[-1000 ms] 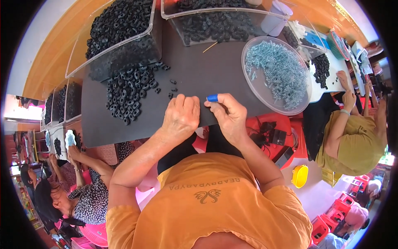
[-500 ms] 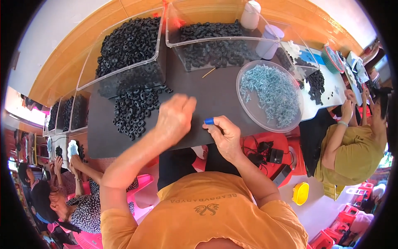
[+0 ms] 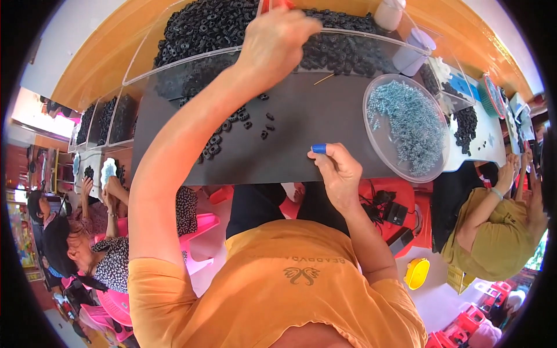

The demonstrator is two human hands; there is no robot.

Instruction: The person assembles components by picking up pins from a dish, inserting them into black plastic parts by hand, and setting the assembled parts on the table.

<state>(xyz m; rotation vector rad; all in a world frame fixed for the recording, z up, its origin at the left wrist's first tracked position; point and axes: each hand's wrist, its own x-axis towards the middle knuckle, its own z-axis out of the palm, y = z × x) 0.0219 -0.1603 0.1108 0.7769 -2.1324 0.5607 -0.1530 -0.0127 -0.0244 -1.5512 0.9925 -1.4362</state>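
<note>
My left hand (image 3: 277,43) is raised over the front rim of the right-hand clear bin (image 3: 371,37). Its fingers look curled and slightly blurred; whatever they hold is hidden. Near the table's front edge, my right hand (image 3: 339,174) is closed in a pinch, with a blue covering (image 3: 318,148) around one fingertip. Anything between those fingertips is too small to make out. Loose black plastic parts (image 3: 214,142) lie on the dark table (image 3: 290,116), partly behind my left forearm. To the right stands a round clear tray (image 3: 380,139) heaped with small, shiny pale-blue pieces.
Another clear bin (image 3: 174,68) full of black parts stands back left. A thin stick (image 3: 324,79) and a lilac container (image 3: 413,52) are toward the back. People work on both sides. A red stool (image 3: 383,194) with cables and black boxes stands below the table edge.
My left hand has moved from the table up and away, over the right bin. My right hand stays pinched near the front edge. The view has shifted, and several black parts lie more scattered.
</note>
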